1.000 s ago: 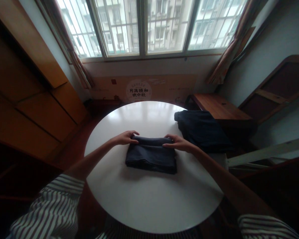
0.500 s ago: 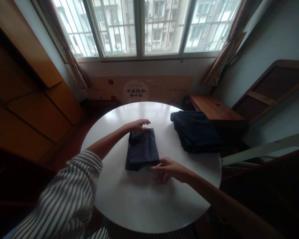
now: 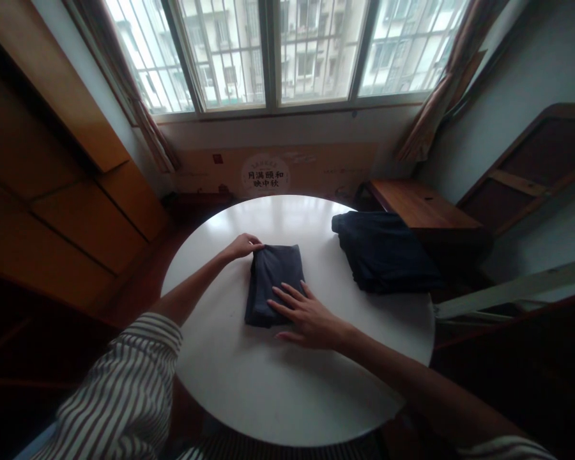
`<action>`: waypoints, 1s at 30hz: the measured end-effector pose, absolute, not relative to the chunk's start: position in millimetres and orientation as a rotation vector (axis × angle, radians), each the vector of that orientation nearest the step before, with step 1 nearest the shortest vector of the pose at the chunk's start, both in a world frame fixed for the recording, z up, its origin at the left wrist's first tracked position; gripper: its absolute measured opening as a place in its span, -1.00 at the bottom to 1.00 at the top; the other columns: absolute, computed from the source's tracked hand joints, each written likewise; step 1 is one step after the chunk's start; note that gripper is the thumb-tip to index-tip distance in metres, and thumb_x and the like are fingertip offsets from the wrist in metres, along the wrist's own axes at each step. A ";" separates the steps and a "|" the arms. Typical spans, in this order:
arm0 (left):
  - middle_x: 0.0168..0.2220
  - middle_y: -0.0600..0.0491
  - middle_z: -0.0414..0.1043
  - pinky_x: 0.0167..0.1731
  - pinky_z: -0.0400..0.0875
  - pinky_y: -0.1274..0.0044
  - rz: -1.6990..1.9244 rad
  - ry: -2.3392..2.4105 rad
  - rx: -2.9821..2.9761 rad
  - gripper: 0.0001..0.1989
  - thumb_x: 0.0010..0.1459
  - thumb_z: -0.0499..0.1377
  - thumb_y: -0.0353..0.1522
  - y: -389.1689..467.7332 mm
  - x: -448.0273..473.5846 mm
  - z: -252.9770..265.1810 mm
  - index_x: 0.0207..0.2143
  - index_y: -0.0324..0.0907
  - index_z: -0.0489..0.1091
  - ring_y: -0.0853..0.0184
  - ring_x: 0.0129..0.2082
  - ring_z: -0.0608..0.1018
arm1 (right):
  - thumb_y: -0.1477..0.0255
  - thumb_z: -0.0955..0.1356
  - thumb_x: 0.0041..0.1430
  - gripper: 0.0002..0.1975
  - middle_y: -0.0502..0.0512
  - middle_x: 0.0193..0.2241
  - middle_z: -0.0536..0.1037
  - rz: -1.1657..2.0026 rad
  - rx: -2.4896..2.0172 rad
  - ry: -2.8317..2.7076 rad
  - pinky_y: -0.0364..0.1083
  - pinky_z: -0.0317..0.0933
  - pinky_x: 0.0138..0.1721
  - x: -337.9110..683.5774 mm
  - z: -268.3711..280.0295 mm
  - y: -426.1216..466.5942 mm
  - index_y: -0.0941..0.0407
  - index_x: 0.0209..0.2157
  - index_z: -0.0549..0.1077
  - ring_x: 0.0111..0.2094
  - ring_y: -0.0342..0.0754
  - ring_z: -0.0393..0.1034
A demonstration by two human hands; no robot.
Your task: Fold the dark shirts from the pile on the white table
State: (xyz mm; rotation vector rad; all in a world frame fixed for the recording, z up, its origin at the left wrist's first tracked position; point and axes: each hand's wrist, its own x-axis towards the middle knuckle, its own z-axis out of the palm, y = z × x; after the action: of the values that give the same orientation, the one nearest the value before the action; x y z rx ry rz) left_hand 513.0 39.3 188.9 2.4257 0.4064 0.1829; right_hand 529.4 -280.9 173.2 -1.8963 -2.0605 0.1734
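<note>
A dark grey-blue folded garment (image 3: 276,271) lies as a compact rectangle on the white round table (image 3: 287,396). At its far left corner my left hand (image 3: 244,245) pinches the cloth between thumb and fingers. My right hand (image 3: 306,316) rests on the near right part of the garment, fingers spread and flat. The exact kind of garment cannot be made out in its folded form.
Dark navy folded clothes (image 3: 383,252) lie at the table's right edge. Behind them stands a low wooden table (image 3: 421,201). Wooden cabinets (image 3: 76,217) line the left, and a barred window (image 3: 268,57) is ahead above a printed panel (image 3: 311,166).
My left hand has moved left from above the far edge to the far left corner and grips it. My right hand has gone from the near right corner onto the top, fingers spreading.
</note>
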 end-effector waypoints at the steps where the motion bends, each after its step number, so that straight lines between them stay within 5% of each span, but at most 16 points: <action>1: -0.44 -0.04 0.58 -0.38 0.41 0.51 0.168 0.406 2.438 -0.66 0.06 0.26 -0.13 40.7 513.7 190.1 -0.40 -0.27 0.58 0.27 -0.40 0.54 | -0.02 0.24 0.28 -0.27 0.27 0.36 0.08 0.181 -1.897 -2.066 0.44 -0.24 0.26 525.4 171.5 -284.2 0.03 0.36 0.11 0.37 0.28 -0.11; 5: -0.37 -0.08 0.58 -0.25 0.46 0.45 0.191 0.411 2.518 -0.75 0.08 0.25 -0.26 29.6 522.5 197.0 -0.33 -0.28 0.59 0.20 -0.32 0.58 | -0.04 0.22 0.28 -0.26 0.30 0.34 0.13 0.177 -1.884 -2.067 0.42 -0.20 0.26 515.7 174.3 -290.9 0.07 0.34 0.13 0.35 0.28 -0.03; 10: 0.04 -0.14 0.47 0.16 0.27 0.40 0.282 0.053 2.682 -0.64 0.31 0.03 -0.32 -33.0 550.8 192.6 0.04 -0.26 0.46 0.19 0.07 0.47 | 0.08 0.17 0.38 -0.43 0.34 0.24 0.32 0.082 -1.879 -2.051 0.28 -0.06 0.27 524.1 182.0 -261.8 0.16 0.22 0.32 0.25 0.21 0.18; 16: 0.37 -0.15 0.04 0.23 0.01 -0.03 -0.062 -0.026 2.892 -0.54 0.42 -0.14 -0.22 -65.5 576.4 169.8 0.26 -0.17 0.21 0.00 0.37 0.05 | -0.05 0.19 0.29 -0.17 0.47 0.34 0.07 0.119 -1.902 -2.098 0.27 -0.18 0.31 517.7 171.0 -248.2 0.28 0.34 0.11 0.35 0.31 -0.06; 21: 0.42 -0.12 -0.15 0.21 -0.09 -0.13 -0.088 0.065 2.874 -0.48 0.43 -0.24 -0.21 -51.4 585.1 163.6 0.33 -0.16 0.09 -0.01 0.41 -0.12 | -0.07 0.19 0.28 -0.10 0.49 0.37 -0.10 0.192 -1.795 -2.120 0.18 -0.28 0.36 498.6 161.7 -272.3 0.33 0.37 0.00 0.40 0.22 -0.25; 25: 0.40 -0.12 -0.04 0.22 -0.11 -0.12 -0.038 0.136 2.865 -0.53 0.42 -0.19 -0.24 -45.3 587.1 173.9 0.27 -0.15 0.19 -0.01 0.40 -0.06 | -0.01 0.25 0.26 -0.11 0.49 0.36 -0.03 0.330 -1.675 -2.137 0.21 -0.25 0.35 492.0 169.6 -283.2 0.35 0.36 0.01 0.39 0.24 -0.20; 30: 0.17 -0.15 0.35 0.26 0.07 0.19 0.412 0.341 2.675 -0.61 0.37 -0.13 -0.36 -32.7 555.1 194.3 0.08 -0.21 0.39 0.14 0.23 0.30 | 0.35 0.28 0.29 -0.61 0.31 0.05 0.49 0.331 -1.586 -1.656 0.08 0.24 0.14 519.0 190.5 -285.8 0.18 0.11 0.39 0.09 0.07 0.37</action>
State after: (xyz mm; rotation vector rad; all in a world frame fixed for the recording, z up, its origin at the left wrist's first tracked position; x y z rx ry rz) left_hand 555.1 -32.7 194.3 2.6748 0.3412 0.4117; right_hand 519.0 -285.8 190.5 -1.5861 -1.6556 0.3308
